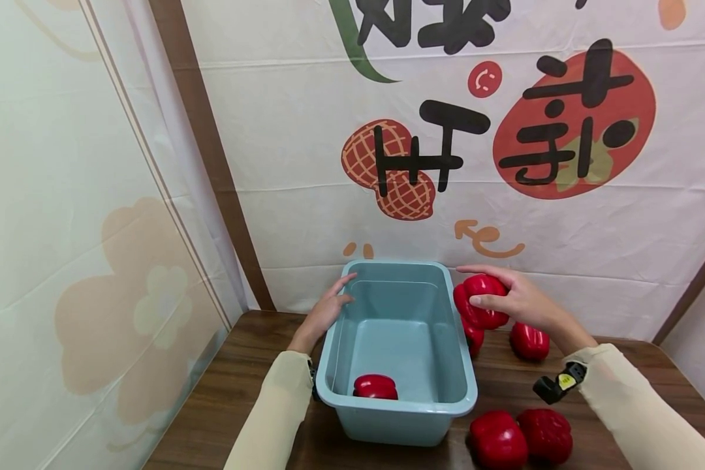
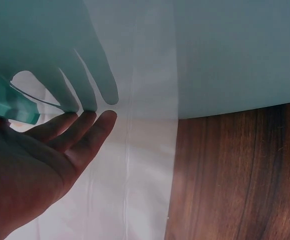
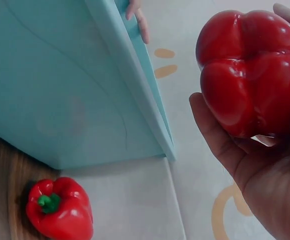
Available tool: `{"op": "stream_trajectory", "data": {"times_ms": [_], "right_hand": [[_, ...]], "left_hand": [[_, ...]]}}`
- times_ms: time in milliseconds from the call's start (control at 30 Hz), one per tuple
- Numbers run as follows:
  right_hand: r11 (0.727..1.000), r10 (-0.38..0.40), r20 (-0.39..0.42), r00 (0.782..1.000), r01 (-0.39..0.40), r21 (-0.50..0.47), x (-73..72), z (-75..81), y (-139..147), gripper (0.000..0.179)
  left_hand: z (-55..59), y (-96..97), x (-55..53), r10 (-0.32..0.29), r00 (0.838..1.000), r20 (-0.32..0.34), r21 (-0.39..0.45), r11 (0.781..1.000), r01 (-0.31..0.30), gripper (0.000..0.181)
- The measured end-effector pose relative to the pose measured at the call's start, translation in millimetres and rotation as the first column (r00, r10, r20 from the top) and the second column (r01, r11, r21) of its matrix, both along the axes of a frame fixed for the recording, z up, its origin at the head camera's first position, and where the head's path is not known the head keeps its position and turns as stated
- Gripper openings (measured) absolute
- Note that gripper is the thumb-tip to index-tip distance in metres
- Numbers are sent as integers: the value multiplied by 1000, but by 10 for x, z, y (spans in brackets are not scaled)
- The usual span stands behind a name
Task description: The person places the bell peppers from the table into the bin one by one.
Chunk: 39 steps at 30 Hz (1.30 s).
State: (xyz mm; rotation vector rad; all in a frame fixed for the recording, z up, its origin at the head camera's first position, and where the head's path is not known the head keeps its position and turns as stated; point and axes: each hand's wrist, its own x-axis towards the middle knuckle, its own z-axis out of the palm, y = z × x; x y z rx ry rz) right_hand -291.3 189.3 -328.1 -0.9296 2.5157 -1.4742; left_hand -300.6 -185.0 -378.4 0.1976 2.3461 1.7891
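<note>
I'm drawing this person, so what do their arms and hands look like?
A long cream cloth left sleeve and matching right sleeve cover the arms. The right wrist has a black device with a yellow marking; the left shows part of something black. The left hand and right hand wear no gloves.

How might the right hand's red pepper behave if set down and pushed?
The red pepper may be slippery, since its skin looks glossy. Its rounded lobes suggest an uneven, wobbling roll. It is probably firm: the right hand grips it without a visible dent.
</note>
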Motion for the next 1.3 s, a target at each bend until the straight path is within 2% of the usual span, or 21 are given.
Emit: {"op": "stream_trajectory", "data": {"times_ms": [200,467,867,1300], "right_hand": [[1000,11,10,1000,-11,-6,-1,7,-71,62],[1000,14,-11,1000,-14,6,-30,0,-143,63],[997,70,-6,998,-70,-42,-55,-25,-230,63],[992,108,-57,993,-111,-57,-80,-82,-373,64]], "left_hand": [[-273,-19,-194,50,998,-27,-13,999,-50,58],[-270,-33,-202,31,999,-31,2,1000,-31,57],[-284,-25,-196,58,998,-22,5,998,-58,56],[-289,-7,-207,60,998,-32,-9,998,-60,57]]}}
